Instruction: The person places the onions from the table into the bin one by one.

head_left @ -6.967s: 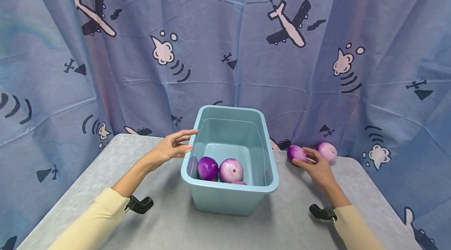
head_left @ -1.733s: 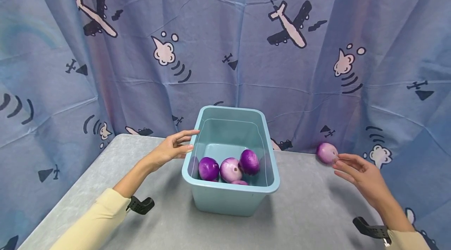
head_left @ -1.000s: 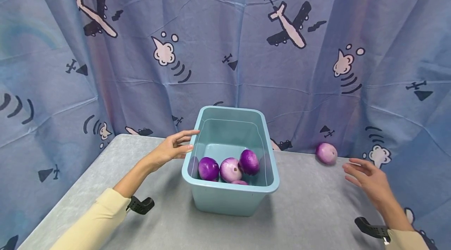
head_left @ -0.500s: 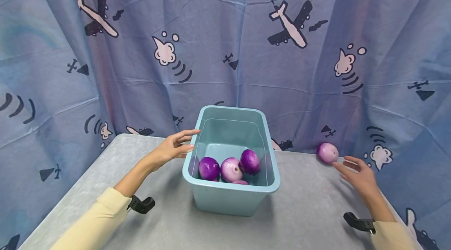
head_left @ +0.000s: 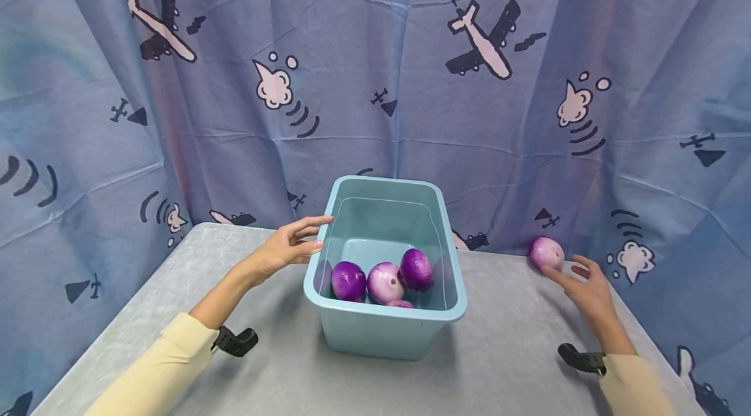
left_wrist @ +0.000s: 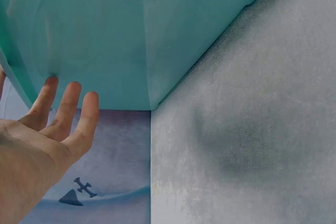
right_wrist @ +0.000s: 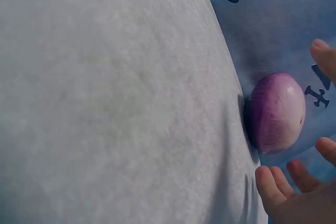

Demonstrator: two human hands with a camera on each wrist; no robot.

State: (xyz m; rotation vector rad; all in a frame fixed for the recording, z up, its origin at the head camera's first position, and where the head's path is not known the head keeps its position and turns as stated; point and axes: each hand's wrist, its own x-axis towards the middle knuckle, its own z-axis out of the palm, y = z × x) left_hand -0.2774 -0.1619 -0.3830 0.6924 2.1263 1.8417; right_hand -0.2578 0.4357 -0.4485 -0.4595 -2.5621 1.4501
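Observation:
A pale purple-and-white onion (head_left: 546, 253) sits at the far right edge of the table. My right hand (head_left: 585, 291) reaches beside it, thumb in front and fingers to the right. The right wrist view shows that onion (right_wrist: 276, 113) between spread fingers, with gaps around it. My left hand (head_left: 284, 252) rests its extended fingers against the left side of a light blue plastic bin (head_left: 378, 317). In the left wrist view, straight fingers (left_wrist: 85, 121) lie by the bin's outer wall (left_wrist: 100, 40). Inside the bin are a dark purple onion (head_left: 349, 281), a pale onion (head_left: 384, 284) and another purple onion (head_left: 416, 270).
Part of a further onion (head_left: 400, 304) shows low in the bin, mostly hidden by its front wall. A grey cloth-like tabletop (head_left: 499, 351) lies under everything. Behind it hangs a blue curtain (head_left: 352, 77) with airplane prints, close to the back edge.
The purple onion first by the right hand now lies in the bin. After drawing back right, the right hand has moved left to the remaining onion. The left hand stays at the bin.

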